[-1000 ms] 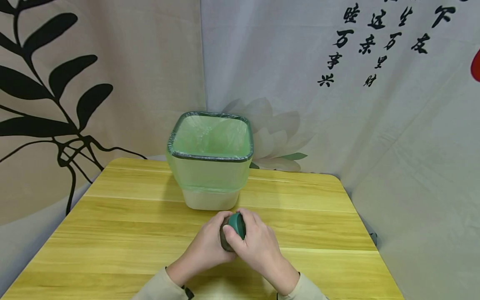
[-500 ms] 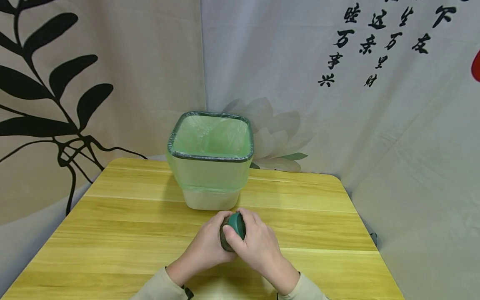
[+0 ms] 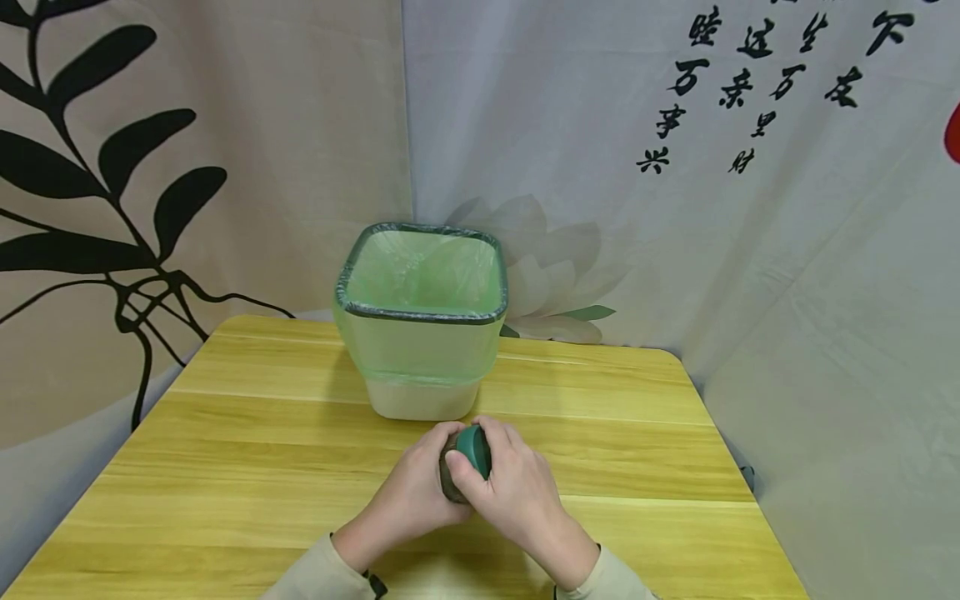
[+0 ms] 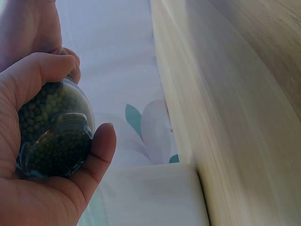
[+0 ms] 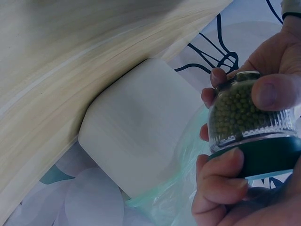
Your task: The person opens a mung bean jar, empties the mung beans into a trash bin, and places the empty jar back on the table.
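A small clear ribbed jar (image 5: 237,113) of green beans is held between both hands above the table, before the bin. My left hand (image 3: 416,492) wraps round the glass body, its thumb and fingers on opposite sides. On the dark green lid (image 5: 270,155), the fingers and thumb of my right hand (image 3: 521,492) grip the rim. The lid sits on the jar, and the jar lies tilted with its lid toward the right hand. From the head view most of the glass is hidden by the hands; the beans (image 4: 54,148) show through it in the left wrist view.
A pale square bin (image 3: 423,400) with a translucent green bag (image 3: 420,346) over its rim stands upright just beyond the hands. It is on a wooden table (image 3: 225,475). Printed cloth (image 3: 525,100) hangs behind the table and along its sides.
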The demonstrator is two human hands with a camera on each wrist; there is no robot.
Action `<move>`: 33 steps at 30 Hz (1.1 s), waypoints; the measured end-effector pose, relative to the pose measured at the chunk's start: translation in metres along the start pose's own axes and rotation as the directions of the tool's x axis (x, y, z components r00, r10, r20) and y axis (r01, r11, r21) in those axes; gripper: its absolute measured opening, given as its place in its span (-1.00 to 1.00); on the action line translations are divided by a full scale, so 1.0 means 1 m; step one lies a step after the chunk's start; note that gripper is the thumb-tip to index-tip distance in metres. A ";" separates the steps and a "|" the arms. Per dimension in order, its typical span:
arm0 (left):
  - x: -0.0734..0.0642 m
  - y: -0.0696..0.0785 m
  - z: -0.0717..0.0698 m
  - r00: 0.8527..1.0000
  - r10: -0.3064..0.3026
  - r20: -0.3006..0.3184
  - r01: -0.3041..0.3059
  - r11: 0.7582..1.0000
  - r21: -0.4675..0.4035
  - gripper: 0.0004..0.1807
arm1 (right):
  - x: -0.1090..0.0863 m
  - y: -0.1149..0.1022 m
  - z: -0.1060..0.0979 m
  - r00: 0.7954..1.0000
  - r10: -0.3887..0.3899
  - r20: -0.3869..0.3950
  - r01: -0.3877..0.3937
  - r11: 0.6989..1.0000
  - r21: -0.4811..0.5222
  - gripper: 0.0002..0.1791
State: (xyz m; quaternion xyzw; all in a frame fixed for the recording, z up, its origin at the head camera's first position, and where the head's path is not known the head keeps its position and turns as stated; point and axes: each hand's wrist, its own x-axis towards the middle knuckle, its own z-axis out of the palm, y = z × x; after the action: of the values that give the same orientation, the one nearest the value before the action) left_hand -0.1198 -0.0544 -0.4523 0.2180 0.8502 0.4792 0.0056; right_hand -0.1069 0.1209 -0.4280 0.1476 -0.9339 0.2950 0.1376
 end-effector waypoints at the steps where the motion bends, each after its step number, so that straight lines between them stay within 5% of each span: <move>1: 0.000 0.000 0.000 1.000 -0.001 0.001 0.001 1.000 -0.002 -0.11 | 0.000 0.000 0.000 1.000 -0.001 0.000 0.001 1.000 0.001 -0.43; 33: -0.001 -0.003 0.000 1.000 -0.006 0.025 0.007 1.000 -0.027 -0.11 | -0.001 0.003 0.001 0.998 -0.058 -0.018 0.058 0.998 0.000 -0.43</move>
State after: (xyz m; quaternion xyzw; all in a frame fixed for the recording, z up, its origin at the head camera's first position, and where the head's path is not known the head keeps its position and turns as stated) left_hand -0.1204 -0.0561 -0.4547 0.2209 0.8441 0.4881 0.0206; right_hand -0.1073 0.1229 -0.4305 0.1719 -0.9278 0.2926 0.1546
